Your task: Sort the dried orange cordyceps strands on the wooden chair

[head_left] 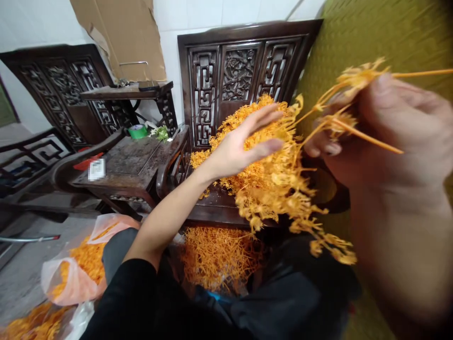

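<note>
My right hand (396, 123), raised at the right and close to the camera, pinches orange artificial flower stems (371, 134) between thumb and fingers. Their leafy sprays (279, 189) hang down to the left, and one bare stalk reaches the right edge. My left hand (235, 146) is stretched out with thumb and fingers apart, beside these sprays; whether its fingertips touch them I cannot tell. Behind it, a large heap of orange artificial sprays (230, 120) lies on a dark carved wooden chair (215, 208).
Loose orange stems (219, 255) lie below the chair seat. At lower left stands a pink plastic bag (78, 288) with orange pieces. A wooden side table (130, 158) holds green tape (137, 131). Cardboard (123, 38) leans on the wall; a yellow-green surface (354, 33) rises at right.
</note>
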Demonstrator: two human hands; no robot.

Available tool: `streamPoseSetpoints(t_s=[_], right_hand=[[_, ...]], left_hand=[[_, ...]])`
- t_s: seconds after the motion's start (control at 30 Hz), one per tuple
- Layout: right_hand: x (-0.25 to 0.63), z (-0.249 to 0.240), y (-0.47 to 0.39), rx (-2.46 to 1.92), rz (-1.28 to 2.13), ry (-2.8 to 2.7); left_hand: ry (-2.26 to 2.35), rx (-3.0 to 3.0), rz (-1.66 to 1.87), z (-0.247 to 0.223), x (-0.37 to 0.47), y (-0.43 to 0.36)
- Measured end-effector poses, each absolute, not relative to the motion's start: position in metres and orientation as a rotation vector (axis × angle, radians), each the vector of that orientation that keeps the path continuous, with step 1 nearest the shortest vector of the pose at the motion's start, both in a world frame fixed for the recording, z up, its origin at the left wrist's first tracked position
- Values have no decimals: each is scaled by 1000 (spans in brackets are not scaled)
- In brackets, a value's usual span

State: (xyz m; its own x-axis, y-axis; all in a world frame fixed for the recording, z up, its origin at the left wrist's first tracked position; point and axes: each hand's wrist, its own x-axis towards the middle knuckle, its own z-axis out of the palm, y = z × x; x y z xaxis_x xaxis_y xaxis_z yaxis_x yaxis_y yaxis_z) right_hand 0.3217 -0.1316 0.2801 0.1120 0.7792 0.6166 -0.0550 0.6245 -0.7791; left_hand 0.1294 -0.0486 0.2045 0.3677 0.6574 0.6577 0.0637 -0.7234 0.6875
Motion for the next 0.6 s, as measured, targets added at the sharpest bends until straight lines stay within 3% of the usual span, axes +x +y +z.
streamPoseSetpoints(t_s=[0.13, 0.43, 0.6], right_hand=[[321, 265, -117, -595, 769, -1224], [335, 236, -131, -739, 1528, -1261], [358, 231, -117, -965, 1245, -1438]], left_hand=[[745, 2146, 1482, 236, 147, -78], [1022, 2069, 1637, 217, 116, -84], [1235, 2308, 1618, 213, 89, -91]])
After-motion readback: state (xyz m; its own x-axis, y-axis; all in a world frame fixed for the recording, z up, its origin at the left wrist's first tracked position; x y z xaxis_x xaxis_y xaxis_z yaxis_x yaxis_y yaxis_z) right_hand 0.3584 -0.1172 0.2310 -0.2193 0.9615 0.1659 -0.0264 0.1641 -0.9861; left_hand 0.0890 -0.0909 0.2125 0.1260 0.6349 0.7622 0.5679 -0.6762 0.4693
